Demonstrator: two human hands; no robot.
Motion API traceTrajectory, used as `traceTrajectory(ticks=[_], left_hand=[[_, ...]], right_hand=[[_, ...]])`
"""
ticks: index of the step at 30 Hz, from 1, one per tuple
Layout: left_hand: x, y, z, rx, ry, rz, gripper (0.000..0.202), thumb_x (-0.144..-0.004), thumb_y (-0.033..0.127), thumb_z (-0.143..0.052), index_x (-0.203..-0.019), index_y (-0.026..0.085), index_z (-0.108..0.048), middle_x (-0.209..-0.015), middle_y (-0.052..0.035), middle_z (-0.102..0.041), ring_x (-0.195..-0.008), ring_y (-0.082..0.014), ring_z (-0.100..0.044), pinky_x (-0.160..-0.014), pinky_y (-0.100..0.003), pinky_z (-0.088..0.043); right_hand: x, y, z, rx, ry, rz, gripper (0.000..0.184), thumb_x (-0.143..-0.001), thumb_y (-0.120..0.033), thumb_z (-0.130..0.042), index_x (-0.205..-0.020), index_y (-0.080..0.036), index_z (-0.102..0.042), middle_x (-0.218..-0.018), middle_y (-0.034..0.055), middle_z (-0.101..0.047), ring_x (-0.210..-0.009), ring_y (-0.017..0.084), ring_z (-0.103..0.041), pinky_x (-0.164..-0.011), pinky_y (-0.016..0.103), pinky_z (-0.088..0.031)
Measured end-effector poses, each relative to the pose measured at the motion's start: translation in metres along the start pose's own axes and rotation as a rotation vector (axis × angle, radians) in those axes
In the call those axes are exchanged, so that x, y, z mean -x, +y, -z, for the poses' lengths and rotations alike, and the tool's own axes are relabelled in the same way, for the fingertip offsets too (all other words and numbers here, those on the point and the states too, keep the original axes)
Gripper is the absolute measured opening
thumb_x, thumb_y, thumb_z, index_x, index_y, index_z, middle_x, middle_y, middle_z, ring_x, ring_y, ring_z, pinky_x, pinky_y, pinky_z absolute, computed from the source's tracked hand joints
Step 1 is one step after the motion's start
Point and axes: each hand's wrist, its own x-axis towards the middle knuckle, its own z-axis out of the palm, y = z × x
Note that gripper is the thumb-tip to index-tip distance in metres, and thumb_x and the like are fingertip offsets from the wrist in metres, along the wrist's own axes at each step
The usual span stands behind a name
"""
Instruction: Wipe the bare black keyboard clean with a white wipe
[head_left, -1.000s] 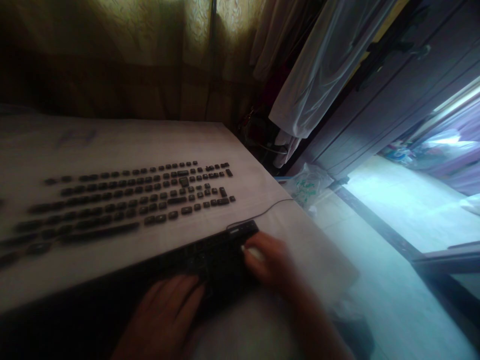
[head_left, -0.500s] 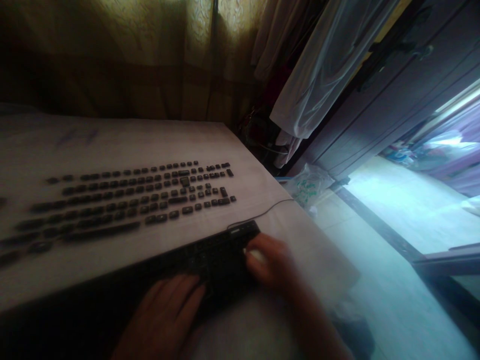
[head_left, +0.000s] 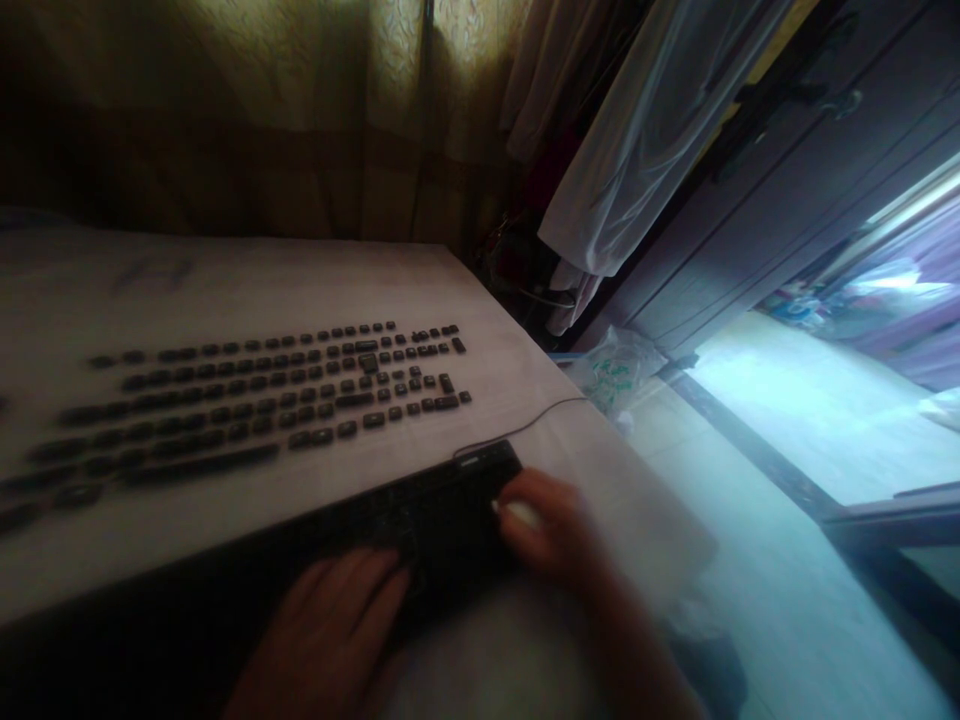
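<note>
A black keyboard base (head_left: 360, 525), its keycaps off over the part I can make out, lies along the table's near side. My left hand (head_left: 330, 620) rests on it with the fingers stretched out flat. At the keyboard's right end, my right hand (head_left: 551, 525) is closed around a small white thing (head_left: 525, 513), its tip poking out past the fingers; its kind is too blurred to tell. Beyond the keyboard, loose black keycaps (head_left: 352, 399) are laid out in rows in keyboard order. The left part of the keyboard is lost in dark shade.
A thin cable (head_left: 536, 418) runs from the keyboard over the right edge of the pale table (head_left: 300, 280). A clear plastic bag (head_left: 615, 370) with green print sits beside that edge. Curtains (head_left: 262, 120) hang behind; white cloth (head_left: 637, 170) hangs by a door.
My right hand has shifted very slightly to the right with the small white thing in its grip. My left hand and the keycaps stay in place.
</note>
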Motion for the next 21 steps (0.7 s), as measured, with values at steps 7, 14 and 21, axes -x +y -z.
traceTrajectory(ticks=[7, 14, 21], left_hand=[[0.001, 0.000, 0.002, 0.004, -0.027, 0.007, 0.039, -0.091, 0.042, -0.055, -0.123, 0.025, -0.066, -0.122, -0.0030, -0.074, -0.108, -0.0216, -0.067, -0.095, -0.037, -0.048], [0.001, 0.000, 0.001, 0.005, -0.018, -0.005, 0.040, -0.089, 0.041, -0.056, -0.124, 0.024, -0.066, -0.123, -0.0035, -0.074, -0.108, -0.0222, -0.066, -0.096, -0.037, -0.047], [0.000, -0.001, 0.002, 0.016, 0.009, 0.004, 0.038, -0.090, 0.041, -0.054, -0.122, 0.024, -0.067, -0.120, -0.0036, -0.075, -0.106, -0.0219, -0.067, -0.094, -0.037, -0.047]], right_hand=[[0.013, -0.001, 0.003, 0.042, 0.098, -0.142, 0.008, -0.080, -0.022, -0.057, -0.081, -0.023, -0.065, -0.071, 0.0014, -0.070, -0.062, 0.017, -0.066, -0.060, 0.026, -0.051], [0.008, -0.002, -0.005, 0.065, 0.000, -0.038, 0.010, -0.081, -0.018, -0.055, -0.076, -0.022, -0.063, -0.072, 0.0021, -0.067, -0.063, 0.016, -0.064, -0.060, 0.026, -0.047], [0.013, -0.004, -0.002, 0.079, -0.034, -0.044, 0.010, -0.078, -0.016, -0.054, -0.073, -0.021, -0.060, -0.069, 0.0012, -0.064, -0.061, 0.015, -0.061, -0.059, 0.025, -0.046]])
